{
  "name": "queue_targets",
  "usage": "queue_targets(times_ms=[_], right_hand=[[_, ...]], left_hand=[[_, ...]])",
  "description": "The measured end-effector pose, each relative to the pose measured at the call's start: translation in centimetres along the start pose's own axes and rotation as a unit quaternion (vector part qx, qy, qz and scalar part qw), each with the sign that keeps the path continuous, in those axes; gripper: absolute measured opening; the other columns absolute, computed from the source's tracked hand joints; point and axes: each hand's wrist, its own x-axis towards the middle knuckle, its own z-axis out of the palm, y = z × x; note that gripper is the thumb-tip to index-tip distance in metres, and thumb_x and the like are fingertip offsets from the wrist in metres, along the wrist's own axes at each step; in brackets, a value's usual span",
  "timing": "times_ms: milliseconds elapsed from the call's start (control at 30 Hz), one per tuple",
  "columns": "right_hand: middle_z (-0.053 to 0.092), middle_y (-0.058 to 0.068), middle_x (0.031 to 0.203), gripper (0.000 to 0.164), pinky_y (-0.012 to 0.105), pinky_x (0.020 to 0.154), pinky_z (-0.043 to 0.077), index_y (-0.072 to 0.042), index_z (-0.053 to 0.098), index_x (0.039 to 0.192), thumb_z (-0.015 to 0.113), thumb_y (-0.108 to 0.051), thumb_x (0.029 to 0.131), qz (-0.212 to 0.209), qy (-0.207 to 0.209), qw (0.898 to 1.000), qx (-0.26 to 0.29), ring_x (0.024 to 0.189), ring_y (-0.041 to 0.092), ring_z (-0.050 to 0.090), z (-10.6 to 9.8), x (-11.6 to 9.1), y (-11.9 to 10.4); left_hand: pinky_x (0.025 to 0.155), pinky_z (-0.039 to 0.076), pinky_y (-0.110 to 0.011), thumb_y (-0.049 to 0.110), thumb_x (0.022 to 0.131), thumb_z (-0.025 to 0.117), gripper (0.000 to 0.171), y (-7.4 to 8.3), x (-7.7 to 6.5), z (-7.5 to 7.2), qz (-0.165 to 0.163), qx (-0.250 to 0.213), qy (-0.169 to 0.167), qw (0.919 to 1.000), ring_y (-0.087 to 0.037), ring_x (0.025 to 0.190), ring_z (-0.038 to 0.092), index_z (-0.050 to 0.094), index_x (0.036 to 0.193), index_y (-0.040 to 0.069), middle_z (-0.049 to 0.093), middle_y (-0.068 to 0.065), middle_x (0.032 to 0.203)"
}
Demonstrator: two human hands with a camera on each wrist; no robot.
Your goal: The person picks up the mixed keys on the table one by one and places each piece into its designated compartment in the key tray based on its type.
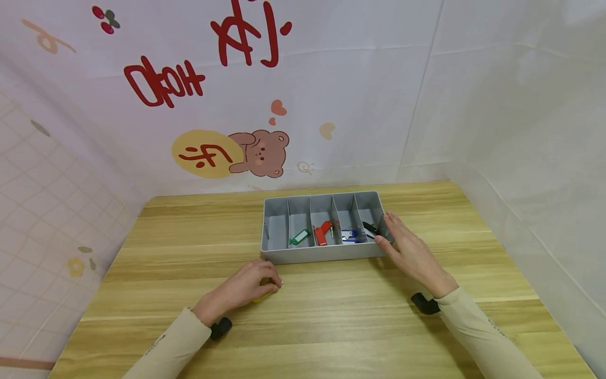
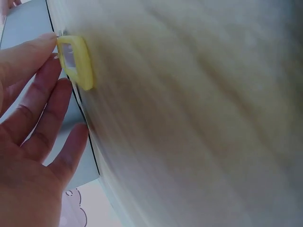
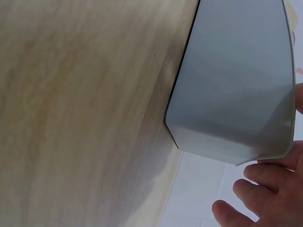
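Observation:
My left hand (image 1: 253,281) pinches a yellow key tag (image 2: 84,64) near its metal ring, just in front of a grey divided box (image 1: 326,254). Thumb and forefinger meet at the tag's end, and the other fingers are spread beside it. At the box's right end, my right hand (image 1: 414,255) holds the front corner, thumb over the front rim and fingers (image 3: 267,176) along the outer side wall. Inside the box lie a green key tag (image 1: 300,237), red key tags (image 1: 321,236), blue key tags (image 1: 349,235) and a black key tag (image 1: 371,228), in separate compartments.
The leftmost compartment (image 1: 278,231) shows only its grey floor and walls. A wood-grain table (image 1: 326,326) carries the box near its back edge. White printed sheeting (image 1: 360,105) rises behind and at both sides.

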Motion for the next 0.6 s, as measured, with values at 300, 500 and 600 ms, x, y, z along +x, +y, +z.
queue_targets(times_ms=[300, 500, 600], right_hand=[[0.024, 0.024, 0.167, 0.075, 0.064, 0.117, 0.028, 0.009, 0.03, 0.158, 0.049, -0.046, 0.109, -0.001, 0.002, 1.0, 0.0, 0.153, 0.044, 0.024, 0.0, 0.0, 0.0], [0.024, 0.024, 0.167, 0.075, 0.063, 0.117, 0.027, 0.008, 0.029, 0.159, 0.049, -0.045, 0.109, -0.001, 0.003, 1.0, 0.004, 0.153, 0.044, 0.024, 0.0, -0.1, -0.1], [0.024, 0.024, 0.168, 0.075, 0.063, 0.118, 0.027, 0.008, 0.029, 0.159, 0.048, -0.046, 0.109, 0.0, 0.002, 1.0, 0.005, 0.153, 0.044, 0.024, 0.0, -0.1, 0.0]], left_hand=[[0.088, 0.055, -0.033, 0.012, 0.094, 0.078, 0.008, 0.5, -0.5, -0.4, 0.009, -0.017, 0.019, 0.9996, -0.008, 0.098, 0.065, 0.081, 0.097, 0.019, 0.071, 0.012, 0.102], [0.089, 0.056, -0.032, 0.011, 0.096, 0.075, 0.01, 0.8, -0.9, -0.9, -0.006, -0.038, 0.032, 0.9987, -0.007, 0.1, 0.065, 0.08, 0.099, 0.019, 0.071, 0.012, 0.105], [0.088, 0.056, -0.031, 0.01, 0.096, 0.075, 0.01, 0.9, -1.1, -1.2, -0.008, -0.047, 0.045, 0.9979, -0.007, 0.1, 0.064, 0.08, 0.099, 0.017, 0.07, 0.012, 0.104]])
